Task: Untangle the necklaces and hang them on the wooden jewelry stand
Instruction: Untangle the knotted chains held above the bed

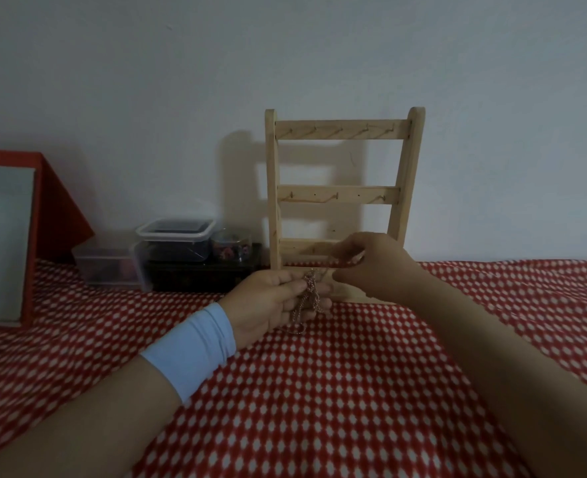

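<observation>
Both hands are working close together just in front of the wooden jewelry stand [340,193], above a red-and-white patterned cloth [336,391]. The left hand [267,301], wearing a pale blue wristband [195,346], is gripping the tangled necklaces [307,294] between thumb and curled fingers. The chains are bunching in a brownish, twisted clump against its palm, and a loose loop is dangling below, close to the cloth. The right hand [371,262] is sitting slightly higher and just beside the left, its fingertips drawn together and pinching at a thin strand that is rising from the clump; this part is blurred, so the exact hold is hard to make out.

The stand is standing upright against the pale wall [147,81], showing three crossbars with small hooks, none of them carrying a necklace. The right hand is partly covering the lowest bar. To the left of the stand, clear plastic containers [174,236] are sitting stacked on a dark box [202,276], and a red-framed panel [29,236] is leaning at the far left.
</observation>
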### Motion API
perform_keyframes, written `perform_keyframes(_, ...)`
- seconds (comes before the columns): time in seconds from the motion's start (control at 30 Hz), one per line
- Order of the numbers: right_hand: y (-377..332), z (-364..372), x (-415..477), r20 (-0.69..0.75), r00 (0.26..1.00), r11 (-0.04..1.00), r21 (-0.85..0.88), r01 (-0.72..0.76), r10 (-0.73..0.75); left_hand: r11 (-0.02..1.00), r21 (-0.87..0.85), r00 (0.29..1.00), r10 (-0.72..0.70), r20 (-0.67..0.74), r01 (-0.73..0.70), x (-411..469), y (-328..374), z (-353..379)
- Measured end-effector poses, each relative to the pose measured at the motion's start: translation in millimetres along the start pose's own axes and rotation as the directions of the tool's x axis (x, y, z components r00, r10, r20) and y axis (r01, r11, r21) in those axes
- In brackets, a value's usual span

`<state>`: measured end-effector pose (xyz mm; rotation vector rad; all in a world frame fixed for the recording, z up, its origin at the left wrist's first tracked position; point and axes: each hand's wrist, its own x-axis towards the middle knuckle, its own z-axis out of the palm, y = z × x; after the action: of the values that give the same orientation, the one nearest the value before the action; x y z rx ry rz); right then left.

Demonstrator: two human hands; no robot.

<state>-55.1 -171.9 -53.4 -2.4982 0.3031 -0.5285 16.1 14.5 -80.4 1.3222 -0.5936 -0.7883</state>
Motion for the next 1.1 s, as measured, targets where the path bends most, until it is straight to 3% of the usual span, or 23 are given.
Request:
perform_keyframes(0.1,-8,-1,-2,-0.062,0.996,0.998,-0.004,0.066,-0.066,0.996,-0.094,1.0,-0.006,-0.029,0.004,0,1,0)
perform_keyframes(0.17,-13,0,-5,0.004,0.998,0.995,0.072,0.063,-0.063,0.997,-0.079,0.999,0.006,-0.052,-0.01,0,2,2)
perform_keyframes(0.3,-15,1,-6,0.061,0.998,0.991,0.134,0.001,-0.009,0.994,0.095,0.991,0.071,-0.117,-0.06,-3,2,12)
perform_keyframes(0.43,-16,0,-9,0.166,0.986,0.967,0.253,-0.014,-0.029,0.984,0.168,0.981,0.096,-0.168,-0.068,-2,0,16)
perform_keyframes(0.53,-15,-2,-9,0.24,0.97,0.971,0.239,-0.024,-0.035,0.974,0.215,0.974,0.11,-0.196,-0.067,0,-1,14)
perform_keyframes(0.73,-10,1,-8,0.362,0.932,0.965,0.252,-0.075,-0.022,0.859,0.501,0.938,0.253,-0.237,-0.106,4,-6,9)
perform_keyframes(0.9,-9,3,-9,0.251,0.968,0.918,0.376,-0.124,0.028,0.94,0.295,0.944,0.241,-0.223,-0.171,5,-9,8)
perform_keyframes(1.0,-12,-2,-9,0.312,0.949,0.857,0.477,-0.196,0.043,0.967,0.197,0.948,0.208,-0.241,-0.163,6,-10,9)
perform_keyframes(1.1,-14,-4,-10,0.302,0.953,0.908,0.397,-0.132,0.007,0.978,0.13,0.946,0.193,-0.259,-0.164,5,-10,10)
